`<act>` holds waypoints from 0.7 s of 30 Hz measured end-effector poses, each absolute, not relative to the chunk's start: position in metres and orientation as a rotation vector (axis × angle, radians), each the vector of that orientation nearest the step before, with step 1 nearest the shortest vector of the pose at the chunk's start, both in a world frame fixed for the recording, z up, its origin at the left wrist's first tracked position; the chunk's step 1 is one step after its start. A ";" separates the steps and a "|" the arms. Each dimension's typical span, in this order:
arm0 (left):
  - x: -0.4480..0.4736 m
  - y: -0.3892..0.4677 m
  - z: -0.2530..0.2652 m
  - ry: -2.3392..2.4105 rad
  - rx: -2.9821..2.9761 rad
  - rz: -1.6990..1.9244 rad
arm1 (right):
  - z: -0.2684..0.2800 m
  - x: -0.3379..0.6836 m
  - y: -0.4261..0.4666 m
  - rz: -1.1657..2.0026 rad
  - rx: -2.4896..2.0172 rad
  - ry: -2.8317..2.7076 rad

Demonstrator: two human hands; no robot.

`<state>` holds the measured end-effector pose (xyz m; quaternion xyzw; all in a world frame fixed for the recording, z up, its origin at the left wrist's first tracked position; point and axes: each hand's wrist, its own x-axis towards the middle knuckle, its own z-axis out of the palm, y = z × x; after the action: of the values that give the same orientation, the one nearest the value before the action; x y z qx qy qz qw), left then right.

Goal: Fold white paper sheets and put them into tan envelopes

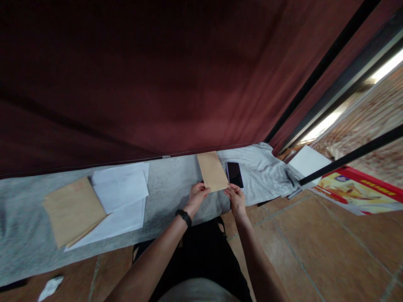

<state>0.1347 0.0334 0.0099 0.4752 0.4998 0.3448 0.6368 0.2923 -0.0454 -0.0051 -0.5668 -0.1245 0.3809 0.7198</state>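
A brown paper envelope [213, 171] is held by its near edge, slightly tilted above a grey cloth-covered surface [173, 180]. My left hand [197, 195], with a black band on the wrist, pinches the near left corner. At the near right corner, my right hand [236, 197] is closed on the same envelope. Just right of the envelope lies a phone [234, 174] with a dark screen, close to my right fingers. Farther left, white paper sheets [121, 188] rest partly under a stack of brown envelopes [75, 209].
A dark red curtain [157, 84] hangs behind the surface. Black metal bars [352, 156] stand at the right, near a colourful red and yellow box [362, 188] and a white panel [308, 161]. A crumpled white scrap [51, 287] lies on the tiled floor [299, 235].
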 end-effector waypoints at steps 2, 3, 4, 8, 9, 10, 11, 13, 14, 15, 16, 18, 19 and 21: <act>0.134 0.034 0.009 1.162 1.103 0.780 | -0.009 0.292 -0.044 0.838 -1.269 -0.279; 0.134 0.034 0.009 1.170 1.112 0.777 | -0.011 0.292 -0.044 0.837 -1.277 -0.280; 0.134 0.034 0.009 1.177 1.122 0.774 | -0.012 0.292 -0.043 0.838 -1.285 -0.283; 0.133 0.033 0.007 1.212 1.159 0.776 | -0.016 0.291 -0.042 0.845 -1.314 -0.315; 0.134 0.033 0.007 1.221 1.168 0.777 | -0.016 0.290 -0.041 0.845 -1.320 -0.327; 0.134 0.034 0.006 1.230 1.179 0.779 | -0.016 0.290 -0.041 0.844 -1.325 -0.340; 0.135 0.034 0.005 1.239 1.191 0.779 | -0.016 0.290 -0.041 0.841 -1.330 -0.353; 0.137 0.036 0.004 1.255 1.219 0.779 | -0.016 0.290 -0.040 0.838 -1.337 -0.377; 0.138 0.037 0.004 1.262 1.236 0.779 | -0.016 0.290 -0.040 0.838 -1.341 -0.388; 0.139 0.038 0.004 1.270 1.253 0.780 | -0.016 0.290 -0.039 0.838 -1.345 -0.398; 0.140 0.038 0.004 1.277 1.273 0.780 | -0.016 0.291 -0.038 0.839 -1.350 -0.407; 0.141 0.039 0.005 1.290 1.314 0.781 | -0.016 0.292 -0.036 0.840 -1.361 -0.423; 0.141 0.039 0.006 1.298 1.335 0.781 | -0.016 0.293 -0.035 0.840 -1.367 -0.430; 0.141 0.038 0.008 1.312 1.382 0.780 | -0.017 0.294 -0.034 0.841 -1.377 -0.447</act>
<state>0.1406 0.0377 0.0076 0.5751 0.5460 0.3248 0.5154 0.2940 -0.0344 -0.0171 -0.6108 -0.1981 0.3732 0.6696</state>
